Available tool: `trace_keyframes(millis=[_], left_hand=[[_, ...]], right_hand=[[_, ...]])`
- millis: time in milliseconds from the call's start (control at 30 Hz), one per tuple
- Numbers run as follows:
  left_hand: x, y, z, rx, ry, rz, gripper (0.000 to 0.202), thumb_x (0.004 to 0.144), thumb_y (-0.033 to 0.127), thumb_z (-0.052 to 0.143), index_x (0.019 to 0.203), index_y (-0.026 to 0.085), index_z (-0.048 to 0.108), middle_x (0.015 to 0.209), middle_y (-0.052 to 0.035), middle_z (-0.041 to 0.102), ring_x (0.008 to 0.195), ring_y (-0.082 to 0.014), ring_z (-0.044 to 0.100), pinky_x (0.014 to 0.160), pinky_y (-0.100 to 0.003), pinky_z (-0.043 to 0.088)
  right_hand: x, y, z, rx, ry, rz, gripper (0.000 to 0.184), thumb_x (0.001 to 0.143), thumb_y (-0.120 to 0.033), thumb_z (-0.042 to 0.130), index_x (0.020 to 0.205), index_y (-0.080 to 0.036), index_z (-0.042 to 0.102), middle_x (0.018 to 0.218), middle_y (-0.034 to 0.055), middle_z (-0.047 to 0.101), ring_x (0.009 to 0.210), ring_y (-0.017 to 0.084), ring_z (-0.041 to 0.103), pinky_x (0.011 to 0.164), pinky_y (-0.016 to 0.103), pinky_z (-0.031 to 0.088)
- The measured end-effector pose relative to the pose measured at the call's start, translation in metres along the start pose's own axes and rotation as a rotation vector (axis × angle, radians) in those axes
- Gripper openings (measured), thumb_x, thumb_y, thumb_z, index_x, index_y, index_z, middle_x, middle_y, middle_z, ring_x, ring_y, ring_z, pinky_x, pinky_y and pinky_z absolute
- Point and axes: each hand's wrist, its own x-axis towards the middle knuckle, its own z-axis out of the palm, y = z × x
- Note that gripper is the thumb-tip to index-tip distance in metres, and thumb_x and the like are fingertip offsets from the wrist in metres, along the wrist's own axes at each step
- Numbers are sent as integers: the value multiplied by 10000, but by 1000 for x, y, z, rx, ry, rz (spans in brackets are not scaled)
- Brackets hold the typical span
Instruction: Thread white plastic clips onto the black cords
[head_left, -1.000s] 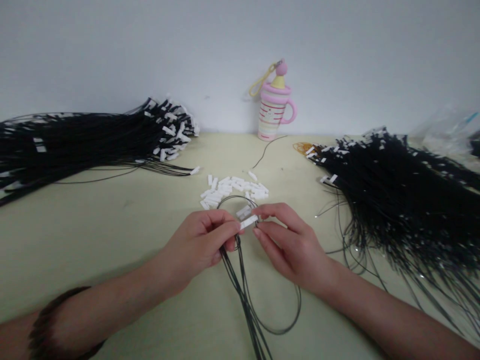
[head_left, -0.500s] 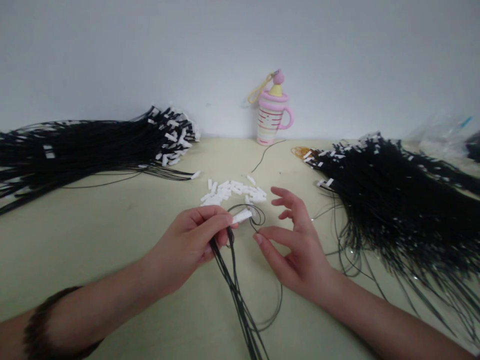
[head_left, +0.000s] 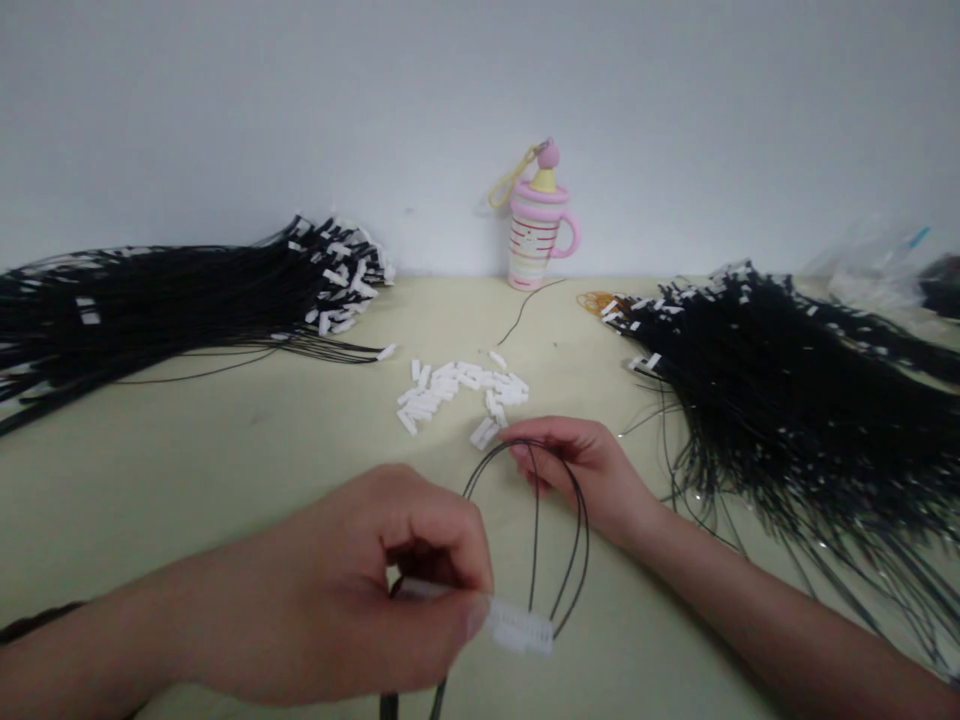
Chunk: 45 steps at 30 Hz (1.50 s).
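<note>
In the foreground my left hand [head_left: 360, 590] is closed, thumb and forefinger pinching several white plastic connectors [head_left: 521, 628] side by side. Black wires hang from below this hand, and thin black wire loops [head_left: 581, 500] arch up from the connectors' right end. Farther back, my right hand [head_left: 581, 470] has its thumb and forefinger together at a loose white connector [head_left: 484, 433], just at the near edge of a pile of white connectors [head_left: 435, 388]. The wire loops cross in front of its fingertips. Its other fingers curl beneath, partly hidden.
A thick bundle of black wires with white ends [head_left: 225, 290] lies at left. Another large black wire bundle [head_left: 810, 390] spreads over the right side. A pink-handled cup [head_left: 536, 235] stands against the wall, with a clear plastic bag [head_left: 877, 270] at far right.
My left hand has come nearer and lower with its connectors, now turned toward the right. My right hand's spread fingers have folded in, and its fingertips have moved up to the pile's near edge.
</note>
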Motion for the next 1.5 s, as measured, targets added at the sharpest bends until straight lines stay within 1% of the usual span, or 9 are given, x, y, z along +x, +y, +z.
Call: trace_keyframes(millis=[100, 233, 400, 600, 767, 867, 1000, 1300, 1500], left_hand=[[12, -13, 6, 244, -235, -4, 153, 720, 201, 509, 588, 177, 584, 514, 45, 426, 485, -79, 353, 427, -184, 245], [27, -26, 5, 289, -213, -66, 157, 758, 218, 473, 621, 164, 527, 524, 58, 428, 474, -65, 347, 420, -172, 236], [41, -30, -9, 333, -101, -25, 181, 784, 254, 485, 647, 161, 560, 531, 51, 506, 459, -56, 401, 415, -151, 274], [53, -37, -21, 186, 70, -41, 221, 795, 352, 506, 678, 172, 558, 554, 56, 529, 359, -37, 390, 347, -144, 293], [53, -36, -16, 115, 140, -56, 220, 783, 330, 528, 640, 163, 548, 527, 57, 523, 346, -33, 382, 330, -133, 278], [53, -34, -13, 65, 182, -79, 226, 779, 324, 536, 624, 160, 545, 525, 56, 523, 360, -34, 383, 333, -130, 280], [54, -33, -12, 3, 210, -59, 240, 778, 327, 542, 607, 158, 542, 503, 57, 502, 382, -40, 378, 345, -130, 277], [54, -36, -10, 24, 210, -37, 254, 786, 341, 539, 613, 155, 540, 533, 51, 523, 371, -31, 388, 340, -128, 281], [54, -33, -10, -59, 237, -102, 229, 785, 320, 541, 626, 155, 542, 517, 54, 520, 335, -19, 351, 306, -117, 234]], right_hand=[[4, -1, -4, 125, 71, 135, 146, 756, -174, 600, 883, -151, 670, 759, 28, 689, 617, 81, 628, 580, 194, 503], [6, -3, -7, -7, 185, 262, 162, 767, -170, 532, 817, -139, 683, 809, 57, 697, 742, 137, 648, 720, 283, 516], [-2, -6, -6, -564, 161, -93, 230, 740, -107, 516, 901, -147, 675, 996, 83, 640, 932, 167, 592, 849, 313, 466], [-12, -7, 5, -699, 28, -280, 239, 738, -69, 507, 921, -142, 641, 1000, 85, 587, 919, 139, 567, 828, 258, 453], [-16, -10, 17, -637, 162, -82, 69, 725, -169, 578, 768, -149, 527, 640, -18, 530, 547, 73, 476, 514, 184, 386], [-18, -13, 25, -510, -2, 50, 161, 783, -243, 541, 658, -150, 500, 532, -52, 438, 464, 45, 367, 434, 165, 291], [-18, -15, 33, -479, -229, 88, 296, 855, -301, 461, 600, -152, 477, 514, -58, 343, 482, 47, 295, 443, 182, 229], [-9, -13, 36, -306, -154, 246, 243, 818, -193, 481, 604, -122, 569, 528, -32, 474, 481, 45, 372, 454, 179, 276], [-7, -27, 16, 98, -182, 510, 128, 785, -240, 566, 737, -123, 586, 679, 13, 635, 397, 21, 426, 395, 159, 294]])
